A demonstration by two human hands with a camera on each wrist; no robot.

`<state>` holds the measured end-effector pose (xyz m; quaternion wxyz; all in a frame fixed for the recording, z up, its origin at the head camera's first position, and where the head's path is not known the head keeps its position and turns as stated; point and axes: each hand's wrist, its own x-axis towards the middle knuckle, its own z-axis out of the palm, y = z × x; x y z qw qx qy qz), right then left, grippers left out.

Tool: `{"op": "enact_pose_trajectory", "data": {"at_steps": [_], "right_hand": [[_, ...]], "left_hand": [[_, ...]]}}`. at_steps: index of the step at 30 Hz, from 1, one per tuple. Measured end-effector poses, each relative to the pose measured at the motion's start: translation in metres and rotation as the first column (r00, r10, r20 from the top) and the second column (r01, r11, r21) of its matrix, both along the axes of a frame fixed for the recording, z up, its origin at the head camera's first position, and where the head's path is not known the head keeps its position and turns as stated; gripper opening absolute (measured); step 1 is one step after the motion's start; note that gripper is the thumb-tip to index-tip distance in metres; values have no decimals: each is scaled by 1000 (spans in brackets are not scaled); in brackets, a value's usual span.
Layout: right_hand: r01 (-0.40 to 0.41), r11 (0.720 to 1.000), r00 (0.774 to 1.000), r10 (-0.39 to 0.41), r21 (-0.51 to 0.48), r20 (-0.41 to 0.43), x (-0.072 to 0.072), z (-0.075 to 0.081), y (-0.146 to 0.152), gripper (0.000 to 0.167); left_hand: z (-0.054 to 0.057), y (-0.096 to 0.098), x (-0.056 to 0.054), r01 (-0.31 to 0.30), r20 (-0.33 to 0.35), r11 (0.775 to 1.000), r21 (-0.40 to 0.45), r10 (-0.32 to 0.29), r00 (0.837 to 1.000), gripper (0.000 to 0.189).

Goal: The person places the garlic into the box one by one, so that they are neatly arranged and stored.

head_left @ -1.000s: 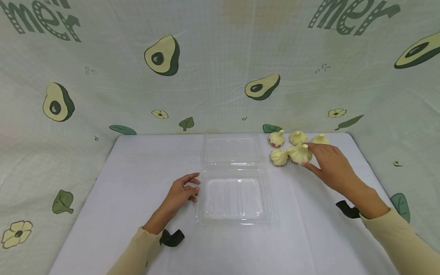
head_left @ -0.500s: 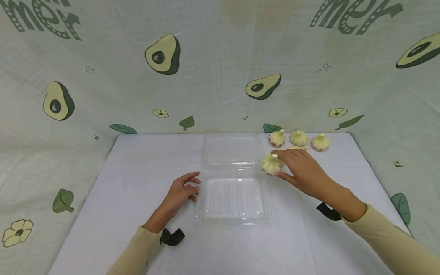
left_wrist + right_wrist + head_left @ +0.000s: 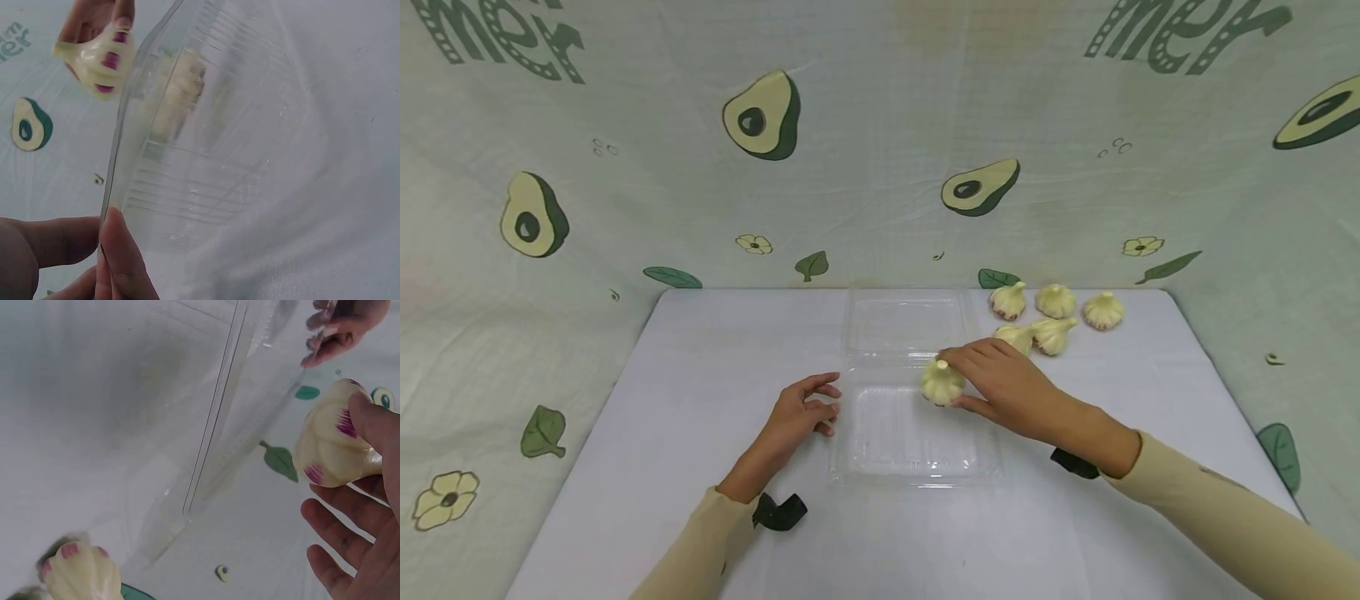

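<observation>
My right hand [image 3: 1009,387] pinches a garlic bulb [image 3: 942,383] between thumb and fingers, above the base of a clear plastic clamshell container [image 3: 913,482]. In the right wrist view, this cream garlic bulb [image 3: 334,440] shows purple patches near its root end. At the container's left edge, my left hand [image 3: 795,417] pinches the rim; the left wrist view has the thumb and fingers on either side of the thin plastic wall [image 3: 114,169]. The container lies flat with its lid [image 3: 906,321] folded back toward the far side.
Several other garlic bulbs [image 3: 1056,301] stand grouped at the far right of the white table [image 3: 715,358]; my right hand partly overlaps the group's near side. A cloth [image 3: 865,125] printed with avocados hangs behind. Black straps [image 3: 780,512] show at both wrists.
My right hand has lifted a garlic bulb from the group and carried it left and nearer, over the container's base. The left hand has stayed at the rim.
</observation>
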<state>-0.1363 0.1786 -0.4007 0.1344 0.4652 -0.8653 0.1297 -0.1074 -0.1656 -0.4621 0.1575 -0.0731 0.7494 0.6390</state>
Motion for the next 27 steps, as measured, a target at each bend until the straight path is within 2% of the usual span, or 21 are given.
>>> {"op": "enact_pose_trajectory", "data": {"at_steps": [5, 11, 20, 27], "right_hand": [[-30, 999, 999, 30, 36, 15, -1, 1, -14, 62], [-64, 994, 998, 64, 83, -5, -2, 0, -32, 63], [-101, 977, 994, 106, 189, -14, -7, -3, -58, 62], [-124, 966, 992, 129, 227, -5, -9, -2, -73, 59]], "left_hand": [[0, 0, -2, -1, 1, 1000, 6, 1, 1000, 54], [0, 0, -2, -2, 3, 1000, 3, 2, 1000, 54], [-1, 1, -3, -14, 18, 1000, -3, 14, 1000, 53], [-1, 0, -3, -13, 22, 1000, 8, 13, 1000, 53]]}}
